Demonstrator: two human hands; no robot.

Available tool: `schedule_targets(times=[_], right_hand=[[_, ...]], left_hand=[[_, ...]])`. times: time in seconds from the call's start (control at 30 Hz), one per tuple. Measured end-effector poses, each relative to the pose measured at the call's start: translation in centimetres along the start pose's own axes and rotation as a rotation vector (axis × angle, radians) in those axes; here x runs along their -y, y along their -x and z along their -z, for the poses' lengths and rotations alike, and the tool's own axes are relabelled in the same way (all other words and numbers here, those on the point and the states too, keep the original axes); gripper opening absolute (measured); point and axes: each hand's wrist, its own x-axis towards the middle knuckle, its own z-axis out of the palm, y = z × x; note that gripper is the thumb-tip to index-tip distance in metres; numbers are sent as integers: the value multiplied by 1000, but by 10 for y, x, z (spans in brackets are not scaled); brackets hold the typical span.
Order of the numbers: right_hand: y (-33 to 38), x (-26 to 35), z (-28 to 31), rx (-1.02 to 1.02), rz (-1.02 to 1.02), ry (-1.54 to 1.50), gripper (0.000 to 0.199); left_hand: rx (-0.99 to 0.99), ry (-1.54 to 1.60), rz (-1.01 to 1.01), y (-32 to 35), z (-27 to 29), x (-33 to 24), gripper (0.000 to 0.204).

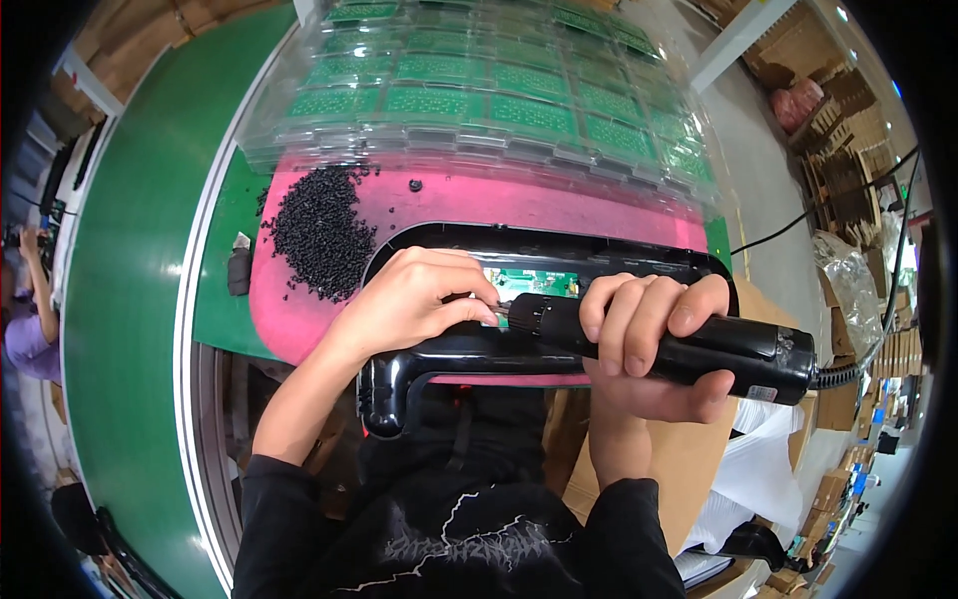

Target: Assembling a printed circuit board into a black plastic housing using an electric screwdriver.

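While the right hand (641,327) has its fingers wrapped round a black driver (760,351) and the left hand (431,296) pinches its bit (502,310) above the circuit board (539,282) inside the black housing (479,353), squareness and light pressure should serve best; beyond, stacked clear trays (399,150) hold green boards (534,113), with loose black parts (324,238) outside on a pink mat (454,205)

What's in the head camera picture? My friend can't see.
A person's right hand holds a black corded screwdriver over a green circuit board in a black plastic shell, with the left hand at its tip. Nearby are tiny black parts piled on a pink mat and clear trays of green boards.
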Motion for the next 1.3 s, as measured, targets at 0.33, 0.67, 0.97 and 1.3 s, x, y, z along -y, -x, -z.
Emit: schedule_targets(times=[0.33, 0.67, 0.97, 1.3], right_hand=[[2, 31, 2, -190, -133, 188, 46], [13, 18, 39, -235, -141, 342, 37], [14, 18, 46, -223, -147, 347, 38], [9, 8, 41, -122, -198, 353, 39]], left_hand=[[43, 58, 177, -3, -1, 0, 113], [-153, 97, 30, 6, 2, 5, 25], [-56, 59, 61, -2, 0, 1, 28], [-45, 144, 148, 2, -7, 2, 21]])
